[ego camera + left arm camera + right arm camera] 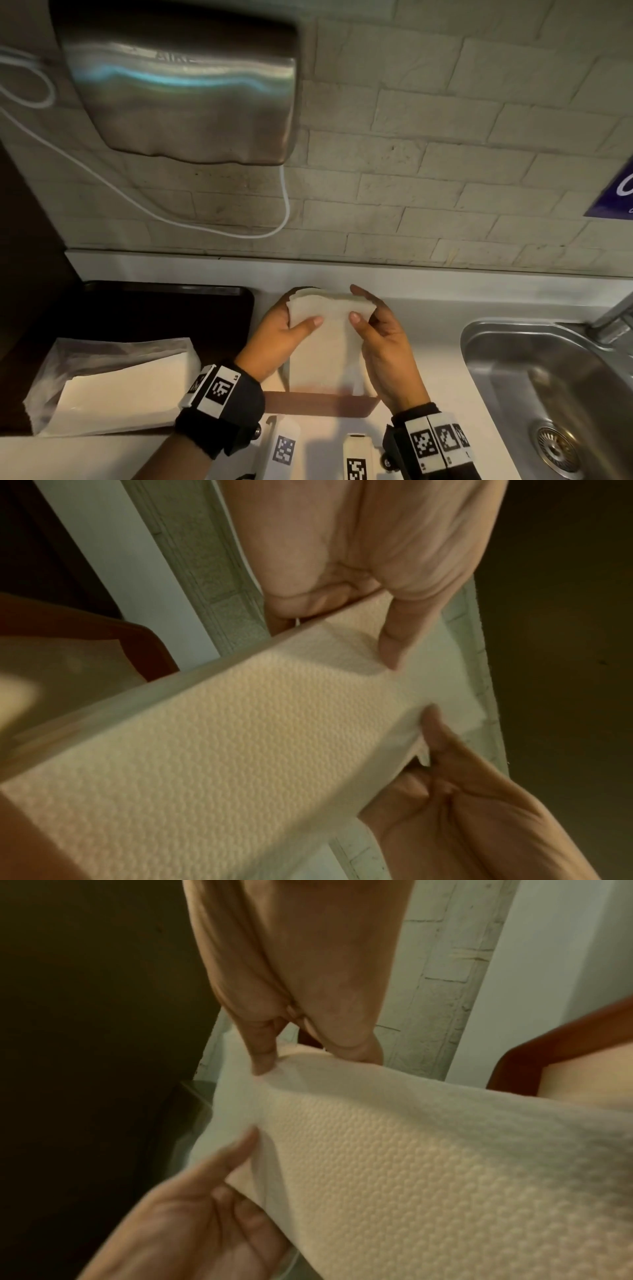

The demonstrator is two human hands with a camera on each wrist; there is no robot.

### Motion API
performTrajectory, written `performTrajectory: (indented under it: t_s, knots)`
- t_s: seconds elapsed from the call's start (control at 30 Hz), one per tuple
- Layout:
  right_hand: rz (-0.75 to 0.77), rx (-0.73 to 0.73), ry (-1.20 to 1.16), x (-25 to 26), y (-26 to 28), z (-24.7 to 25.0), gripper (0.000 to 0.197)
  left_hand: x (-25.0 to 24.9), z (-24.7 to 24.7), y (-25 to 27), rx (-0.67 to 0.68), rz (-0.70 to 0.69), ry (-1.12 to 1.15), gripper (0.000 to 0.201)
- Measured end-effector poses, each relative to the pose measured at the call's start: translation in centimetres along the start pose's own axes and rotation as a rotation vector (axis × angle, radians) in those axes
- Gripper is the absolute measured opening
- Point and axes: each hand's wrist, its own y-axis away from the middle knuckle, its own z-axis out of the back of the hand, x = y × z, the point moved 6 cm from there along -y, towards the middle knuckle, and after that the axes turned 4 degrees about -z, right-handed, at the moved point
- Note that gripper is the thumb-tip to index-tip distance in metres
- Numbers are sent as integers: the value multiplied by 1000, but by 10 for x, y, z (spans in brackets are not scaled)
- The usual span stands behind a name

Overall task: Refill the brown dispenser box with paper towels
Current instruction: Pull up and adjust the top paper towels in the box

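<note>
Both hands grip a stack of towels [329,329] at its far end, tilted over the brown box [318,406] on the counter [428,342]. The left hand [277,337] and right hand [385,346] each press a thumb on top, fingers curled beneath. An opened towel pack [113,383] lies left; a sink [548,387] sits right.

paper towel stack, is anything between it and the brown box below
Nothing visible. Both hands hold the paper towel stack directly over the open brown box, its lower end already inside.
</note>
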Motion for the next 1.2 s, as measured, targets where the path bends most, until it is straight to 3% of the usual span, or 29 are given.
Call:
performTrajectory:
  t_s: [0.2, 0.4, 0.63, 0.87, 0.97, 1.1, 1.13, 1.2]
  knots:
    - [-14, -105, 336, -10, 0, -3, 45, -6, -9, 6, -1, -49, -24, 34]
    - [70, -127, 316, 2, 1, -10, 37, -21, -3, -1, -42, -146, -13, 48]
    - [-1, -165, 513, -39, 0, 6, 38, 17, 3, 0, -107, -4, -173, 49]
    - [-87, -192, 567, -45, 2, 15, 39, 7, 3, -4, -103, -40, -212, 38]
    - [-171, -131, 495, -47, -1, 20, 38, -2, 10, -5, -165, -31, 2, 36]
    - [-253, -175, 288, -36, 6, 31, 31, -8, 19, -4, -198, 12, 455, 34]
    - [-255, -192, 211, -31, 8, 33, 28, -4, 22, -4, -207, 12, 547, 38]
    - [-221, -232, 110, -17, 9, 35, 24, 13, 29, -2, -234, 43, 647, 68]
